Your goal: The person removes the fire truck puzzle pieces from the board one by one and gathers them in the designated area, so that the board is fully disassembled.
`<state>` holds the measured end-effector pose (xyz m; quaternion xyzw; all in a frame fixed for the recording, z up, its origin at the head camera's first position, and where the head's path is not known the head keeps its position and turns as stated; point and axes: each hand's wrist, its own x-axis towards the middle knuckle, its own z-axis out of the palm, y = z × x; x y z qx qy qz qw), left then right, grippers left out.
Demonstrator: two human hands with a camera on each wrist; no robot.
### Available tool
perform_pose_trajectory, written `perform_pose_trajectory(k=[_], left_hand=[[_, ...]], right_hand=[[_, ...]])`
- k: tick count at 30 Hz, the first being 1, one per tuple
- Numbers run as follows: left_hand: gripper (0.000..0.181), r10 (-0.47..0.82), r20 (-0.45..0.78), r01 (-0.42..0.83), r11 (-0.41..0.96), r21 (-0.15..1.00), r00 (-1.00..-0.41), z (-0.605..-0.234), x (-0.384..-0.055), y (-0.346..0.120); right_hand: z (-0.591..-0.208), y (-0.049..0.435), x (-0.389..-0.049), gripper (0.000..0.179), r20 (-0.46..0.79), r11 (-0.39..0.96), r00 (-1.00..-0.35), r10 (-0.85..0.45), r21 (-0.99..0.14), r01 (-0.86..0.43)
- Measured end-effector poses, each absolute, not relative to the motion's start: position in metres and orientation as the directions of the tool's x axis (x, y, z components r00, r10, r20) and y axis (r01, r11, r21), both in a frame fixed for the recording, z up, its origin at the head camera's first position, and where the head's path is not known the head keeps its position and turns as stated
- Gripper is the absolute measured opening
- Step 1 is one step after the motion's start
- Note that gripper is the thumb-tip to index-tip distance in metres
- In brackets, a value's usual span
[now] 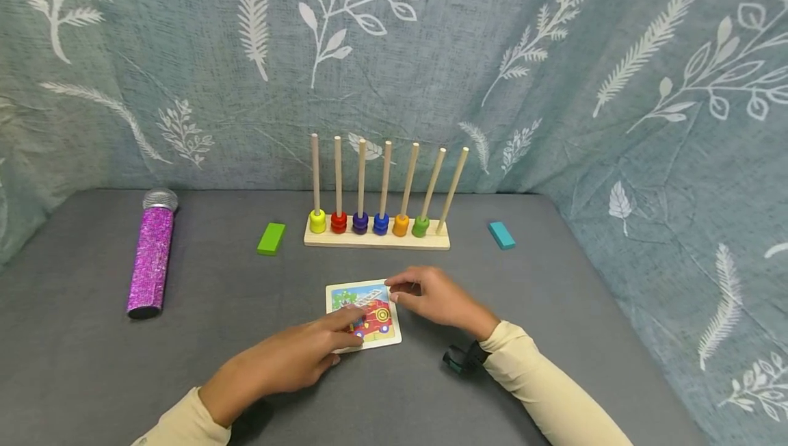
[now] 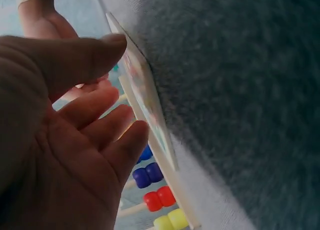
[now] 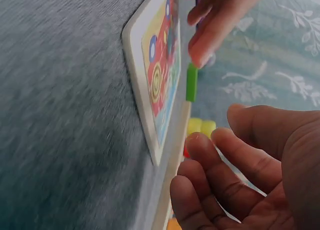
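Note:
A square picture puzzle (image 1: 374, 336) with a pale frame lies flat on the grey table, showing a red fire truck with a ladder under a blue sky. My left hand (image 1: 295, 353) reaches over its left side, fingers spread and thumb right at the lower edge, covering part of the picture. In the left wrist view, nothing is gripped between thumb and fingers of the left hand (image 2: 75, 125). At the puzzle's upper right corner hovers my right hand (image 1: 440, 302), loosely bent. The right wrist view shows that right hand (image 3: 240, 175) with nothing in its fingers.
Behind the puzzle stands a wooden peg stand (image 1: 377, 241) with coloured beads on most of its rods. A green block (image 1: 271, 239) lies left of it, a teal block (image 1: 501, 234) right. A glittery purple microphone (image 1: 150, 254) lies at far left. Patterned cloth (image 1: 394, 76) hangs behind.

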<state>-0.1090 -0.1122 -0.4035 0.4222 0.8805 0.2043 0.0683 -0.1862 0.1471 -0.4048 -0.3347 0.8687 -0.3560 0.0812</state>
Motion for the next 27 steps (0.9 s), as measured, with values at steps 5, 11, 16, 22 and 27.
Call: perform_pose_trajectory(k=[5,11,16,22,27], left_hand=[[0.035,0.782,0.026,0.706,0.547,0.45,-0.623,-0.407,-0.112,-0.111],[0.034,0.788,0.006,0.688,0.534,0.491,-0.616,-0.408,-0.115,-0.11],[0.033,0.796,0.026,0.699,0.515,0.497,-0.605,-0.409,-0.122,-0.109],[0.038,0.812,-0.006,0.684,0.495,0.535,-0.583,-0.408,-0.127,-0.11],[0.038,0.803,-0.043,0.643,0.506,0.574,-0.594,-0.406,-0.13,-0.111]], right_hand=[[-0.409,0.134,-0.194,0.023,0.095,0.486,-0.734,-0.673,-0.691,-0.535],[-0.416,0.126,-0.203,0.022,0.065,0.462,-0.74,-0.669,-0.744,-0.483],[-0.418,0.124,-0.205,0.022,0.068,0.464,-0.739,-0.67,-0.739,-0.488],[-0.414,0.122,-0.209,0.022,0.05,0.481,-0.705,-0.708,-0.697,-0.532],[-0.41,0.117,-0.214,0.023,0.003,0.501,-0.694,-0.72,-0.69,-0.523]])
